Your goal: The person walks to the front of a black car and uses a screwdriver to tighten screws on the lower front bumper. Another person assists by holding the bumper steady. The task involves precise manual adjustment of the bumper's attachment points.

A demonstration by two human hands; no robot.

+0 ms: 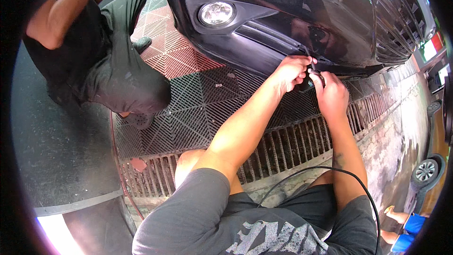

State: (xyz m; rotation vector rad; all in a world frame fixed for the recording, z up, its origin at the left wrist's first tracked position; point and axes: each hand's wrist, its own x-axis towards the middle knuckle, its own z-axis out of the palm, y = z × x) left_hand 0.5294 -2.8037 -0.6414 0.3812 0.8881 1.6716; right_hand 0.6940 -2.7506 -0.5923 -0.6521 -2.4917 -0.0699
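Car bumper (pixel 292 30), glossy, black and curved, overhung ribbed floor tiles (pixel 188 97); its round, clear lamp (pixel 217 14) sat recessed. At its lower edge, fingers of the left hand (pixel 289 72) bent narrow, their hold unclear to me; those of the right hand (pixel 332 95) gripped a small dark piece (pixel 313 72).

A charcoal short-sleeved T-shirt (pixel 188 208) bearing pale speckled chest lettering (pixel 278 240) is worn with black shorts (pixel 309 203)

Ribbed red-and-black floor tiles (pixel 203 99) lay beside a slatted drain grate (pixel 269 153), a dark-clothed person (pixel 132 82) crouched at left, a silver-spoked wheel (pixel 426 170) stood far right
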